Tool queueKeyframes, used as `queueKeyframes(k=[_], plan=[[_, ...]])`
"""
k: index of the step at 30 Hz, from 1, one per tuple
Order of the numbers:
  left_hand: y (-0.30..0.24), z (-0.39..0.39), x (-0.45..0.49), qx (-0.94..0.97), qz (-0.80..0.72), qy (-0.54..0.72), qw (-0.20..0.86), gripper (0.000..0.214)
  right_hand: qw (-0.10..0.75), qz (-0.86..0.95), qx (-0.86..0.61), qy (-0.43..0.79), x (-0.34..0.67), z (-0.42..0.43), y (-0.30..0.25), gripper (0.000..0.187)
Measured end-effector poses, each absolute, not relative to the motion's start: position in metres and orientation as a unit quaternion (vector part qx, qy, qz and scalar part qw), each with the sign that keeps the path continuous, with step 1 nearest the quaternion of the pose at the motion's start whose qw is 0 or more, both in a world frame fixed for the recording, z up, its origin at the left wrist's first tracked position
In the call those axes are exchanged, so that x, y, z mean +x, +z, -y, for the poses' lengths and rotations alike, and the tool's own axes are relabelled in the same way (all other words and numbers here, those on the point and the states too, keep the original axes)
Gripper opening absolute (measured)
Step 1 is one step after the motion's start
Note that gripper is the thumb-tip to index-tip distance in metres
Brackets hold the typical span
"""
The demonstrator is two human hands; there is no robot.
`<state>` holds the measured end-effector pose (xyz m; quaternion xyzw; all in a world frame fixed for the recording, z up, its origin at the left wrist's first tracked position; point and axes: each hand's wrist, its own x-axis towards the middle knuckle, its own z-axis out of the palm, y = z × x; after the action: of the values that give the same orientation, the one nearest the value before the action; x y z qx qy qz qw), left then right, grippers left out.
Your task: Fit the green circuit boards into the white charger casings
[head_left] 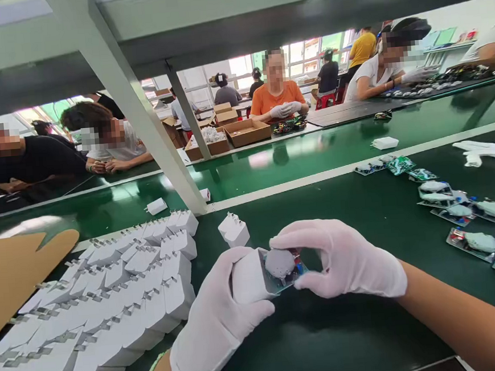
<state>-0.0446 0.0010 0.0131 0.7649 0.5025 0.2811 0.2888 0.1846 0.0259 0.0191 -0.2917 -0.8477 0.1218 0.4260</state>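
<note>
My left hand (217, 319), in a white glove, grips a white plug charger (248, 277) against a printed blister card (293, 273). My right hand (343, 258), also gloved, pinches the card and its grey moulded cover (279, 263) from the far side. The charger's prongs are hidden. Just beyond my hands, a single white charger (234, 230) stands with its metal prongs up. To the left lie many rows of white chargers (128, 298). Several blister cards with grey covers (481, 241) lie at the right.
A green workbench (361, 325) runs under everything, with a cardboard sheet (19, 278) at the left and a pair of white gloves (485, 151) at the right. A white steel post (140, 125) rises ahead. Co-workers sit at a second green bench beyond, among cardboard boxes (247, 132).
</note>
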Motion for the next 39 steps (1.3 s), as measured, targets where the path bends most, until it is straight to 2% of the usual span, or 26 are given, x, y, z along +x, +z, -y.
queueKeyframes(k=[3,9,15,20,26,35,39], plan=[[0.01,-0.001,-0.044,0.78,-0.494,0.28,0.262,0.05,0.413,0.862,-0.292,0.043,0.184,-0.024,0.019,0.038],[0.012,0.002,-0.044,0.801,-0.477,0.273,0.235,0.051,0.389,0.888,-0.246,-0.012,0.187,-0.019,0.024,0.036],[0.015,0.002,-0.047,0.808,-0.468,0.291,0.209,0.051,0.379,0.896,-0.232,-0.001,0.185,-0.017,0.024,0.036],[0.015,-0.002,-0.049,0.822,-0.429,0.285,0.242,0.056,0.365,0.904,-0.223,0.02,0.187,-0.014,0.029,0.032],[0.018,0.0,-0.051,0.826,-0.416,0.272,0.266,0.059,0.38,0.9,-0.213,0.026,0.187,-0.011,0.028,0.037],[0.021,0.0,-0.05,0.817,-0.426,0.265,0.286,0.058,0.37,0.906,-0.204,-0.019,0.181,-0.009,0.03,0.024],[0.024,-0.002,-0.048,0.803,-0.428,0.266,0.318,0.059,0.387,0.897,-0.213,0.007,0.177,-0.006,0.025,0.027]])
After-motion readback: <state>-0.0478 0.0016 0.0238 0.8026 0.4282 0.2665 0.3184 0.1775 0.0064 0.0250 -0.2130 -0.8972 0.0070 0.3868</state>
